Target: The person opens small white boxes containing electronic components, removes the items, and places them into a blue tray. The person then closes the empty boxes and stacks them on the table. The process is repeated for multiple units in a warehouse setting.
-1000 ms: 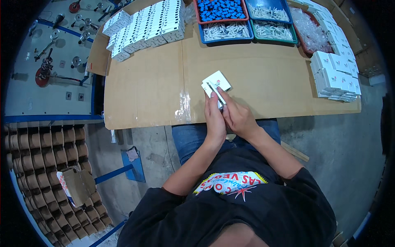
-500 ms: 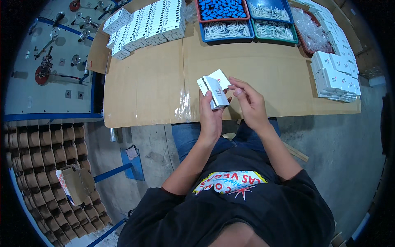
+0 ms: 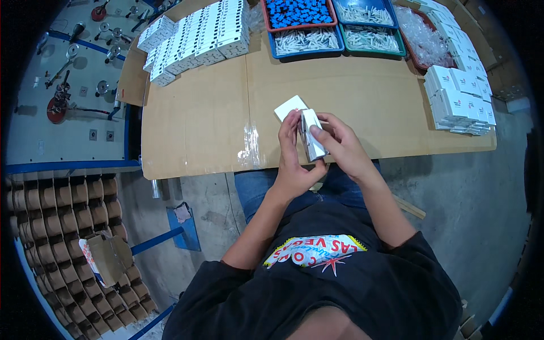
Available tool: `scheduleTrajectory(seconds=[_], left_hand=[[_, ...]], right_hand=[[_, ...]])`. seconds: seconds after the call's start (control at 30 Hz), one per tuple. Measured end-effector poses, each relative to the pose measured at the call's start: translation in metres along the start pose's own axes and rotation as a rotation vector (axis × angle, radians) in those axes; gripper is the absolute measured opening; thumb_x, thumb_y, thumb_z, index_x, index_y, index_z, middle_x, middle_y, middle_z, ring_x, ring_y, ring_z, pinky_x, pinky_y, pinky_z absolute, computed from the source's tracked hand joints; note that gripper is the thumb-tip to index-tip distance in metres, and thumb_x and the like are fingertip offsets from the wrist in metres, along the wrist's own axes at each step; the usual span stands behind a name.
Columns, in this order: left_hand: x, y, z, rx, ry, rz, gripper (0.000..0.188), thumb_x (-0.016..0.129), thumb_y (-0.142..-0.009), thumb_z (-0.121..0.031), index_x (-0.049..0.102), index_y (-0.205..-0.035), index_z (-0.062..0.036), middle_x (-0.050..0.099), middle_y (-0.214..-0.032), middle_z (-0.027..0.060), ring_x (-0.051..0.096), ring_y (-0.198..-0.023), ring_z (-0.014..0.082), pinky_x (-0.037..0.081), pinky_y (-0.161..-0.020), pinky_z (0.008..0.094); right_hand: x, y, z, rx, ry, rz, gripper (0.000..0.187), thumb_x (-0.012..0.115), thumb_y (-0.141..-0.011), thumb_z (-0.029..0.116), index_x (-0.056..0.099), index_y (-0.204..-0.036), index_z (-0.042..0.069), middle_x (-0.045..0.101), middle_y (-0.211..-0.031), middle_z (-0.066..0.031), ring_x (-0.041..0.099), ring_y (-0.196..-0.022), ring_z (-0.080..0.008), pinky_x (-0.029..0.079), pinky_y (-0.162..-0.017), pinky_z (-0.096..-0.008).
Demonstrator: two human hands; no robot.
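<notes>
A small white box [image 3: 315, 148] is held up between both my hands, over the near edge of the cardboard-covered table [image 3: 198, 124]. It stands on end, tilted a little, with a dark line along its left side. My left hand [image 3: 292, 161] grips it from the left and below, fingers along its side. From the right, my right hand [image 3: 347, 152] presses its thumb on the face, fingers behind the box. Just beyond my left fingertips lies a second white box [image 3: 289, 106], its lower part hidden by the hand.
Rows of white boxes [image 3: 198, 37] stand at the far left. Trays of blue pieces [image 3: 297, 12] and white sticks [image 3: 306, 41] sit at the back. A tray of clear plastic [image 3: 422, 37] and stacked white boxes [image 3: 460, 105] are on the right. A cardboard divider rack [image 3: 62, 226] is at the lower left.
The box in my left hand has turned more upright and moved slightly right. My right hand has closed on it. The second box now shows apart, to the left of the held one.
</notes>
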State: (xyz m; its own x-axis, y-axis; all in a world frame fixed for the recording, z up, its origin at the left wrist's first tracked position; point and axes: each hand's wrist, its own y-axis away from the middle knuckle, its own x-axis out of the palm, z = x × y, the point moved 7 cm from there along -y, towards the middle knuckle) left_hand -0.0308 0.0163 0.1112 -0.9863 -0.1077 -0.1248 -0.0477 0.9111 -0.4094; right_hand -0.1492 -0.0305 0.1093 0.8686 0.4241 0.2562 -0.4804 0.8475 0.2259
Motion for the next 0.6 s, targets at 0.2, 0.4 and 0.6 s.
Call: scheduleTrajectory(seconds=[0.2, 0.4, 0.6], left_hand=[[-0.005, 0.001, 0.018, -0.445, 0.374, -0.222, 0.082, 0.047, -0.103, -0.060, 0.022, -0.162, -0.0092, 0.038, -0.154, 0.0170, 0.043, -0.142, 0.0289, 0.035, -0.118, 0.0417], [0.004, 0.012, 0.024, -0.892, 0.792, -0.100, 0.084, 0.031, -0.103, -0.072, 0.042, -0.152, -0.0048, 0.057, -0.139, 0.0143, 0.057, -0.130, 0.0263, 0.045, -0.111, 0.0437], [0.007, 0.012, 0.019, -1.044, 0.886, -0.083, 0.071, 0.037, -0.105, -0.063, 0.046, -0.148, -0.0073, 0.060, -0.134, 0.0111, 0.059, -0.126, 0.0251, 0.047, -0.108, 0.0448]], right_hand=[[0.010, 0.005, 0.010, -0.226, 0.183, -0.061, 0.058, 0.078, -0.093, 0.023, 0.054, -0.141, 0.001, 0.060, -0.137, -0.0184, 0.059, -0.129, -0.0277, 0.049, -0.105, -0.0390], [0.012, 0.007, 0.016, -0.497, 0.607, -0.044, 0.062, 0.080, -0.089, 0.029, 0.059, -0.143, 0.006, 0.051, -0.150, -0.0200, 0.051, -0.137, -0.0374, 0.043, -0.112, -0.0439], [0.016, 0.009, 0.016, -0.615, 0.753, -0.008, 0.061, 0.075, -0.092, 0.031, 0.059, -0.142, 0.001, 0.051, -0.152, -0.0226, 0.051, -0.137, -0.0392, 0.043, -0.111, -0.0454]])
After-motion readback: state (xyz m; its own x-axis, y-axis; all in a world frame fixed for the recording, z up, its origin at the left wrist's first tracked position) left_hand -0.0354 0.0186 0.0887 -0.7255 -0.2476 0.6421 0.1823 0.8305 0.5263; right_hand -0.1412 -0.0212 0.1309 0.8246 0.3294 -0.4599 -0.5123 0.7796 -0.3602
